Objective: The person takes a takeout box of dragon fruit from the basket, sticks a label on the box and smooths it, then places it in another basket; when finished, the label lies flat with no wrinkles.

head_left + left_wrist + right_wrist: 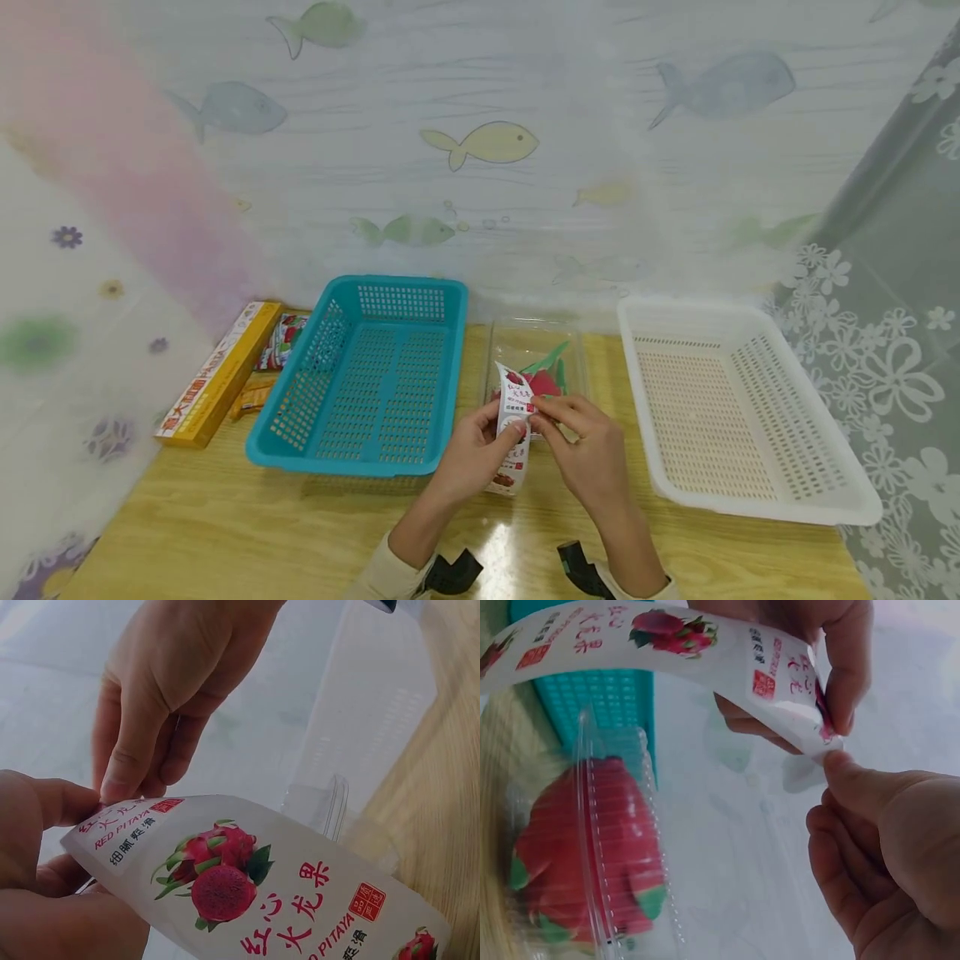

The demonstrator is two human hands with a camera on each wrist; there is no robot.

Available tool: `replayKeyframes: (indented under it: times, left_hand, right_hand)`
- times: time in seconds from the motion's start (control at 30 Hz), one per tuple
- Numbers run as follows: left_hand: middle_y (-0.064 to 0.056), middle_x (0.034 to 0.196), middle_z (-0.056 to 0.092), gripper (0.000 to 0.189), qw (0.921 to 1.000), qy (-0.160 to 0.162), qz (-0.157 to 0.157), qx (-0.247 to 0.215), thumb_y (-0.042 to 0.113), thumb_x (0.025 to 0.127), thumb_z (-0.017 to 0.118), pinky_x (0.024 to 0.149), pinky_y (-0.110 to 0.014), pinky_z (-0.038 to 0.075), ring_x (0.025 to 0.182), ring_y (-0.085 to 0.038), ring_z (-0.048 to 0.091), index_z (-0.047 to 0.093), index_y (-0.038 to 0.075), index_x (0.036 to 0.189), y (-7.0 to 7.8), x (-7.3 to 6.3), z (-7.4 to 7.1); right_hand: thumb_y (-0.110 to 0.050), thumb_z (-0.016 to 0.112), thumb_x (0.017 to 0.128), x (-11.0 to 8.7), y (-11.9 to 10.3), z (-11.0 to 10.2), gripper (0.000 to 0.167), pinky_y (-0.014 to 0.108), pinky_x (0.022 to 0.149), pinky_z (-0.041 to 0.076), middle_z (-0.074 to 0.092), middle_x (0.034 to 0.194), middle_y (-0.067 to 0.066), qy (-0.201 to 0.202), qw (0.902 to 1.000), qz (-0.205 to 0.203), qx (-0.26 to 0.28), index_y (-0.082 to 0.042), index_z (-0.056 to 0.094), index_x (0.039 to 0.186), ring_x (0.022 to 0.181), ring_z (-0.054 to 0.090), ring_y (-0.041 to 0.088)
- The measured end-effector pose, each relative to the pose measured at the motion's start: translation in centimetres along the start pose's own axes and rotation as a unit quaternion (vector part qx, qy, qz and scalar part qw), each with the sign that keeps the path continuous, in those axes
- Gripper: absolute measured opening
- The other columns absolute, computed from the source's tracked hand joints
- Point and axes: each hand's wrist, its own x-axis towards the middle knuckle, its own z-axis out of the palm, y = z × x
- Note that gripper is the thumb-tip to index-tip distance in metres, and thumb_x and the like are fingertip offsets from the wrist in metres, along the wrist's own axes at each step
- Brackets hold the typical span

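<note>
My left hand (472,454) holds a curved white strip of sticker labels (516,393) between thumb and fingers. Each label is printed with a dragon fruit and "RED PITAYA", plain to read in the left wrist view. At the strip's edge, the thumb and fingertips of my right hand (592,450) pinch a corner, close to the left fingers. Behind the strip sits a clear plastic box (498,342) holding a red dragon fruit (585,847) with green tips. The strip and hands cover part of that box in the head view.
Left of the box stands a teal basket (386,392), and a white basket (750,508) is at the right. Beyond the teal one lie a long yellow box (217,375), a red-and-green packet (279,340) and an orange packet (251,397). A fish-patterned curtain (525,75) hangs behind the table.
</note>
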Motion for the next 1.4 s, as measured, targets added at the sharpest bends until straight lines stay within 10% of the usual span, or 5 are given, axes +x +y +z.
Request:
replayKeyframes:
  times: [0.4, 0.73, 1.17, 1.4]
  left_hand:
    - [-0.031, 0.115, 0.064, 0.037, 0.9989, -0.011, -0.009, -0.044, 0.020, 0.105, 0.057, 0.065, -0.029, 0.060, 0.086, -0.014, 0.069, 0.059, -0.001, 0.136, -0.3, 0.1, 0.0]
    - [-0.010, 0.108, 0.066, 0.042, 0.9907, -0.010, -0.039, -0.130, 0.013, 0.104, 0.056, 0.077, -0.024, 0.058, 0.093, -0.012, 0.066, 0.053, -0.011, 0.138, 0.1, 0.1, 0.1]
    - [-0.007, 0.104, 0.064, 0.041, 0.9889, -0.007, -0.041, -0.142, 0.013, 0.103, 0.059, 0.079, -0.024, 0.057, 0.093, -0.012, 0.065, 0.054, -0.013, 0.134, 0.4, -0.2, 0.6]
    - [-0.025, 0.117, 0.066, 0.037, 0.9966, -0.006, 0.001, -0.082, 0.013, 0.103, 0.059, 0.086, -0.030, 0.059, 0.098, -0.014, 0.068, 0.059, -0.007, 0.134, 0.3, -0.2, 0.7]
  right_hand:
    - [-0.001, 0.085, 0.078, 0.0, 0.5, 0.0, 0.027, 0.019, 0.059, 0.051, 0.073, 0.091, 0.007, 0.007, 0.9887, -0.128, -0.078, -0.006, 0.081, 0.104, 0.076, 0.066, 0.016]
    - [-0.027, 0.060, 0.104, 0.2, 1.2, 0.6, 0.031, 0.025, 0.058, 0.053, 0.071, 0.089, 0.008, 0.053, 0.9767, -0.202, -0.049, -0.004, 0.081, 0.100, 0.075, 0.063, 0.019]
    - [-0.020, 0.065, 0.102, 0.4, 1.4, 0.9, 0.026, 0.020, 0.057, 0.049, 0.070, 0.086, 0.007, 0.091, 0.9686, -0.231, -0.016, 0.000, 0.080, 0.093, 0.071, 0.060, 0.016]
    - [-0.020, 0.066, 0.101, 0.3, 1.8, 1.0, 0.026, 0.020, 0.059, 0.051, 0.070, 0.085, 0.007, 0.096, 0.9708, -0.220, 0.006, 0.000, 0.079, 0.090, 0.073, 0.060, 0.017]
